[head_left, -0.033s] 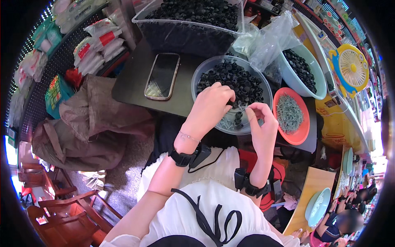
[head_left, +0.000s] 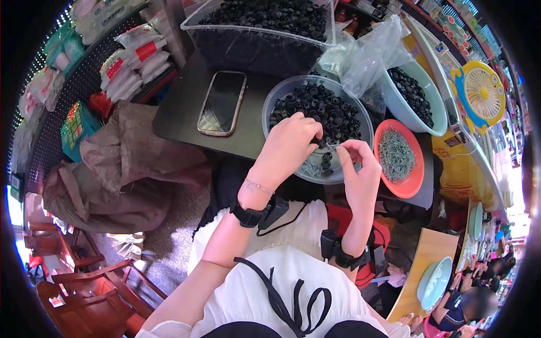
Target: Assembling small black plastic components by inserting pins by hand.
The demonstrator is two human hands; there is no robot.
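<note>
Both hands are over a round clear plastic bowl of small black ring-shaped plastic parts, with thin grey screws or nails along its near side. My left hand is closed, its fingers curled down and the tips partly hidden. Opposite it, my right hand has thumb and forefinger bent together in a pinch at the bowl's right side. What either hand grips is too small to make out. Right of the bowl sits an orange-red dish heaped with thin grey metal pins.
A large clear bin of black parts stands behind the bowl. On the dark table lies a phone. To the right are a pale blue basin, plastic bags and a yellow fan. A brown sack slumps at left.
</note>
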